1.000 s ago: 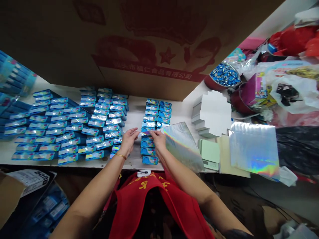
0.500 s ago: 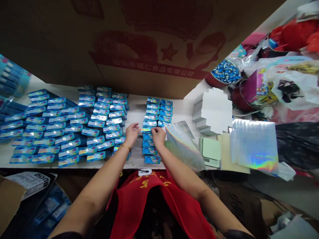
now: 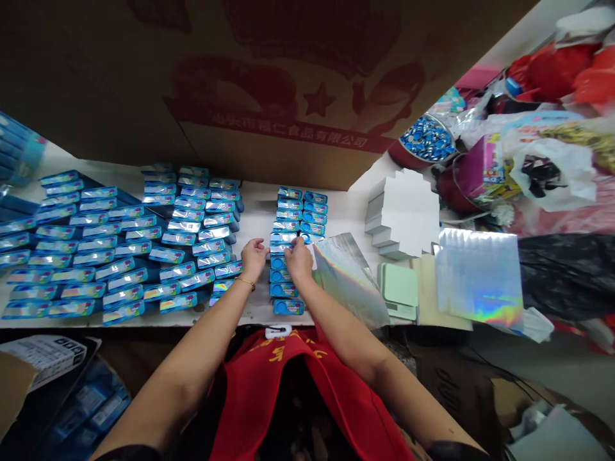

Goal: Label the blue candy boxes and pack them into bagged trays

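Note:
Two short columns of small blue boxes with round marks and printed lettering stand in front of me. My left hand is at the left end of a box in the nearer column, its fingers loosely bent and apart with nothing seen in them. Across that box lies a narrow shiny strip. The fingertips of my right hand are closed at the strip's right end, partly hiding it. Beside my right wrist lies a sheet of silvery rainbow film.
Many blue boxes with shiny strips stand in rows on the left. A large cardboard carton blocks the back. To the right are white stacked cards, a green scale, holographic sheets and a bucket of blue pieces.
The shiny strip stretched between my hands has come down onto the box. My right hand has shifted slightly up and left relative to the boxes. The whole view has drifted a little.

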Demonstrator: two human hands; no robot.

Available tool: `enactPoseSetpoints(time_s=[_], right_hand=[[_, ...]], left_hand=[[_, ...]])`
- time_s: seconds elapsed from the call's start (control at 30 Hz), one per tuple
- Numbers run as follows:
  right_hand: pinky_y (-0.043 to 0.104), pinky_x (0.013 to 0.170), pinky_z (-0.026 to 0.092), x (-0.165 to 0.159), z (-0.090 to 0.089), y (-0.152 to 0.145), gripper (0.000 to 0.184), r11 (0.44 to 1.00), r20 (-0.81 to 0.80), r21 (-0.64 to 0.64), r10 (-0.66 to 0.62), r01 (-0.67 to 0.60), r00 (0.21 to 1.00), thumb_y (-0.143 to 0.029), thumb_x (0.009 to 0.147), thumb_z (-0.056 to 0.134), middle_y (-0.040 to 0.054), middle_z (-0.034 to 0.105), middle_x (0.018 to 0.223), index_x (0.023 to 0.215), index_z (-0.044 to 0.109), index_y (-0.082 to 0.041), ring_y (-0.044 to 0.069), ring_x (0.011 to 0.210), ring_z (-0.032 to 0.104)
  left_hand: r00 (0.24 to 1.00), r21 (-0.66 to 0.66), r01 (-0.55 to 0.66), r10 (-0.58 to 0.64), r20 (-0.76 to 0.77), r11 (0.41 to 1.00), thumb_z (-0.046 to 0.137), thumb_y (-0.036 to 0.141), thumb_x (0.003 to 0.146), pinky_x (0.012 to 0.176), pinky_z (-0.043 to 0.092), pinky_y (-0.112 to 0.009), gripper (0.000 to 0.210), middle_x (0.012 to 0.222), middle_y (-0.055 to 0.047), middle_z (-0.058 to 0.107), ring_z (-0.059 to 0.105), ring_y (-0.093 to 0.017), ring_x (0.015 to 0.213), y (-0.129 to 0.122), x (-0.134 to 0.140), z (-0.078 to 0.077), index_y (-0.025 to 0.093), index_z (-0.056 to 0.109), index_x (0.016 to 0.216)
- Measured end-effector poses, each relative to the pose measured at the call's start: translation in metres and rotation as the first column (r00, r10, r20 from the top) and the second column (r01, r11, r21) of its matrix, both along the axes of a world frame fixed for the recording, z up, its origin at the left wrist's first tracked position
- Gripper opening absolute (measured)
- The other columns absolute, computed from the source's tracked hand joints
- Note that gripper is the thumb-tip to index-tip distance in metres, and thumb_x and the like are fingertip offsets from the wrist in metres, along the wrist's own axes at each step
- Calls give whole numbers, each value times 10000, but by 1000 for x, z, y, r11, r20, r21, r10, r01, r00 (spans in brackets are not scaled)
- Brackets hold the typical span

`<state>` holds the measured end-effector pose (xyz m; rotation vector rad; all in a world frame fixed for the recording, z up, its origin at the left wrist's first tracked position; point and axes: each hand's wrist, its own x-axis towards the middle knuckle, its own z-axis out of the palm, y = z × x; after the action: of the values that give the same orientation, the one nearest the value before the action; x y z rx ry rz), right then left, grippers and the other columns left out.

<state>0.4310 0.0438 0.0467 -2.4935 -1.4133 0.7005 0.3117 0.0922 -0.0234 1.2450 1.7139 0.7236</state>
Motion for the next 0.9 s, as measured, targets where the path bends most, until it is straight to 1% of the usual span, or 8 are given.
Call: enactPoseSetpoints(time_s=[0.1,0.23,0.37,0.43,0.5,0.63,0.8,0.9], right_hand=[[282,678,404,-1,5,-9,349,973,98,-33,229,-226,969,-246,895,329,70,601,1026,1202,494,-268,187,838,589],[289,661,420,9,8,-21,411,892,130,-106,451,-440,883,-211,869,360,78,596,1001,1261,464,-279,193,803,592],[261,751,420,57,16,-28,353,898,150,163,387,-409,910,-214,885,344,65,586,1004,1158,567,-238,174,916,549],[262,812,402,87,18,-27,366,887,179,289,320,-360,930,-184,894,320,76,576,1027,1152,579,-207,170,967,514],[285,835,387,111,16,-22,356,859,219,306,357,-412,908,-187,897,341,81,566,1080,1158,582,-210,179,966,497],[325,819,367,129,-1,-16,327,772,298,157,558,-617,774,-258,901,401,73,551,1168,1186,561,-249,207,966,475],[352,834,345,134,-18,-26,378,672,351,101,666,-734,658,-215,916,352,101,491,1276,1277,465,-195,226,1025,440],[338,839,344,138,-12,-34,334,678,300,113,674,-727,675,-192,916,347,92,506,1261,1194,533,-191,205,1000,457]], left_hand=[[995,16,46,-44,-94,999,614,175,603,694,470,-304,365,830,-57,607,579,-158,665,-2,-1,4,126,621,965],[989,195,53,-25,-143,979,481,158,722,771,466,-323,296,1005,-101,583,589,-161,747,-10,3,28,135,607,990],[923,375,380,-319,-216,846,451,281,827,853,426,-321,271,1045,-84,587,548,-191,959,-21,33,60,176,589,1036],[810,332,575,-462,-362,748,507,344,811,883,389,-351,293,1050,-77,592,507,-220,1024,-24,55,70,199,587,1052],[699,214,672,-512,-500,709,550,358,785,850,376,-375,290,1031,-85,591,493,-246,1016,-25,75,73,202,604,1023],[618,76,681,-515,-594,729,503,307,819,799,349,-377,189,919,-88,611,503,-248,957,-21,96,68,189,650,839],[700,61,607,-497,-513,793,498,314,823,788,341,-369,214,882,-79,633,517,-243,928,-19,101,64,201,668,761],[742,71,567,-471,-476,821,519,311,808,773,351,-364,199,864,-75,642,527,-243,907,-21,106,62,207,670,728]])
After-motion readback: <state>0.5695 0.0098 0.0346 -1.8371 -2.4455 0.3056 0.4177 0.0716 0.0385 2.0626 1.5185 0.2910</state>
